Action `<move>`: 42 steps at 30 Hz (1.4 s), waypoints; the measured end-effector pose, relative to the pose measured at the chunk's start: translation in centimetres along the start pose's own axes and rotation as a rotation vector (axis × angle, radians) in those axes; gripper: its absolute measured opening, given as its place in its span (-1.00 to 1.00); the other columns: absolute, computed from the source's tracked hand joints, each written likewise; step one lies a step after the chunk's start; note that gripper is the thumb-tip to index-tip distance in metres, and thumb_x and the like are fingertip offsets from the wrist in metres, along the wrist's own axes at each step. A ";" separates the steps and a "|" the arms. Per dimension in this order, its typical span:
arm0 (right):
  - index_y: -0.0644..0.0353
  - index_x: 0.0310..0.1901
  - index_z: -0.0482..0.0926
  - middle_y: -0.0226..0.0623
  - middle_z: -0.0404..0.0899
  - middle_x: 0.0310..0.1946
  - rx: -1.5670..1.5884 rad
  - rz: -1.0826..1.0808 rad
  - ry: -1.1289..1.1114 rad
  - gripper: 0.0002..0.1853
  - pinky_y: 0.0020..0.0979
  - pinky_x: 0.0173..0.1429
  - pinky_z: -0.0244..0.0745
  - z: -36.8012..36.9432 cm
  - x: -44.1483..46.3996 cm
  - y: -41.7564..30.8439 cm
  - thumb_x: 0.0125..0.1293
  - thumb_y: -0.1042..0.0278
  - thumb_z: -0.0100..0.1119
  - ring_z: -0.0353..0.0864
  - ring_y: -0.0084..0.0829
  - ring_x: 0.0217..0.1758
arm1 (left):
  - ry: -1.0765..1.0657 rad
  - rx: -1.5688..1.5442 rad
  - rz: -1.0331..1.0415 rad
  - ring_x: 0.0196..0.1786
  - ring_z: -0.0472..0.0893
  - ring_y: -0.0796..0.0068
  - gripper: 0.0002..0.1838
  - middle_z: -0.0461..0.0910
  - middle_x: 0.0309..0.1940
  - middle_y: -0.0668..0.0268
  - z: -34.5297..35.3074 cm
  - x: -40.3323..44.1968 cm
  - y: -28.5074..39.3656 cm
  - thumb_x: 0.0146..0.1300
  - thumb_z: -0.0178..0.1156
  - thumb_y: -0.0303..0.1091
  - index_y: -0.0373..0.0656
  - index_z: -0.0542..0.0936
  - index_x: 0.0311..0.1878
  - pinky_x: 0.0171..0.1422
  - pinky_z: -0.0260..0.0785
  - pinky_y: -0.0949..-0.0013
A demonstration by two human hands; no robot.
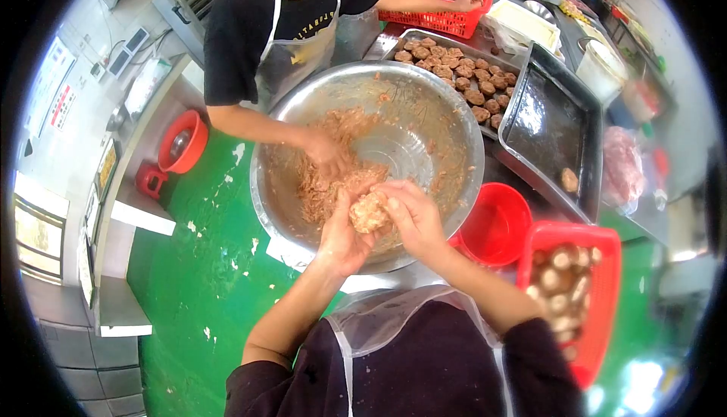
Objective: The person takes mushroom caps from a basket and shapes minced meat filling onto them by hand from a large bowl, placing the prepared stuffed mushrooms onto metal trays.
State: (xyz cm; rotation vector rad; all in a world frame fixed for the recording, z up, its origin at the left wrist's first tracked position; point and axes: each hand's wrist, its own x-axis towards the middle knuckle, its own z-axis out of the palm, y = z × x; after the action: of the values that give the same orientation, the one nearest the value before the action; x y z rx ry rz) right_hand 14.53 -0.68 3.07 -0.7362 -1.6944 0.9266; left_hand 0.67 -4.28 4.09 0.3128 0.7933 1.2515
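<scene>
Over the near side of a large steel bowl [462,152], my left hand [344,235] and my right hand [415,219] hold a lump of pale brown meat mixture [368,213] between them. The lump rests against the left palm, and the right fingers press on its other side. More meat mixture [344,126] lies in the bowl's left part, smeared up the walls. A co-worker's hand [327,152] is in that mixture, just beyond my left hand.
A tray of shaped pieces [473,84] sits behind the bowl, beside a dark tray [549,118] with one piece. At right are a red bucket [496,224] and a red basket of mushrooms [609,281]. A co-worker [295,23] stands at the upper left.
</scene>
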 end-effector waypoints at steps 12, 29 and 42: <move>0.05 0.03 0.51 -0.29 0.42 0.09 -0.794 -0.581 -0.169 -0.54 -0.18 0.14 0.26 -2.8 0.5 -1.2 0.16 -0.02 0.06 0.41 -0.30 0.12 | -0.015 -0.058 -0.114 0.12 0.47 0.28 -0.45 0.42 0.10 0.20 1.1 -1.7 0.8 0.42 -0.45 0.06 -0.13 0.29 0.19 0.10 0.44 0.06; -0.18 0.09 0.50 -0.44 0.34 0.21 -0.935 -0.661 -0.205 -0.48 -0.12 0.34 0.02 -5.7 -0.3 -0.9 0.07 -0.12 0.09 0.26 -0.33 0.28 | -0.081 -0.036 -0.076 -0.04 0.57 0.21 -0.39 0.53 -0.05 0.10 0.1 -1.5 1.7 0.41 -0.45 0.10 -0.22 0.38 0.10 -0.05 0.52 0.25; 0.10 -0.09 0.63 -0.13 0.37 0.15 -0.029 -0.110 -0.274 -0.52 -0.15 0.33 0.03 -2.3 0.8 0.1 0.37 -0.02 -0.25 0.21 -0.17 0.28 | -0.019 0.408 0.049 -0.03 0.54 0.25 -0.40 0.49 -0.01 0.13 0.0 -2.4 0.6 0.41 -0.41 0.10 -0.23 0.35 0.11 0.03 0.45 0.14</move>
State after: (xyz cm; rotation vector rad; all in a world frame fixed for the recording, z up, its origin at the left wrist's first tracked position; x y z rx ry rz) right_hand 16.47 0.54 3.79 -0.5468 -1.9708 0.9615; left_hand -0.02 -6.33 5.31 0.6755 1.0292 1.1242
